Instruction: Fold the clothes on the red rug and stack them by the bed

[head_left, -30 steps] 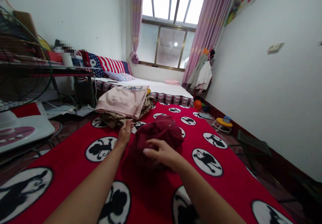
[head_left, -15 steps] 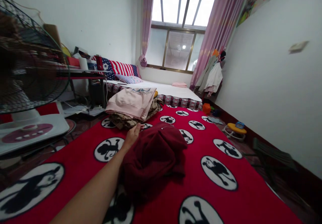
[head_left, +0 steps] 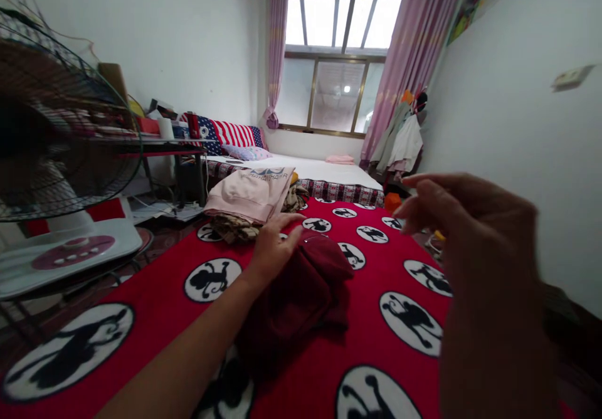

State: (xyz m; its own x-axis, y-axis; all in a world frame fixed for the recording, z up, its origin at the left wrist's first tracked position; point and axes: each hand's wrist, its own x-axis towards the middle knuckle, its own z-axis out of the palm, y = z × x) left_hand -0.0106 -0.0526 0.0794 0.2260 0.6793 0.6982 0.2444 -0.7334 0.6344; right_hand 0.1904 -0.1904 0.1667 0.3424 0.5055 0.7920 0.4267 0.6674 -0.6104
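A crumpled dark red garment lies on a red blanket printed with black-and-white monkey circles. My left hand rests on the garment's far left edge, fingers stretched flat over the cloth. My right hand is raised close to the camera on the right, fingers loosely spread and holding nothing. Just beyond my left hand is a pile of folded clothes with a pink top uppermost.
A standing fan and its white base are at the left. Behind it stands a cluttered table. Another bed lies under the window. Clothes hang at the right wall, with toys on the floor.
My right hand, out of view half a second ago, has come up near the camera. My left hand has slid onto the red garment's edge. The view shifted slightly left.
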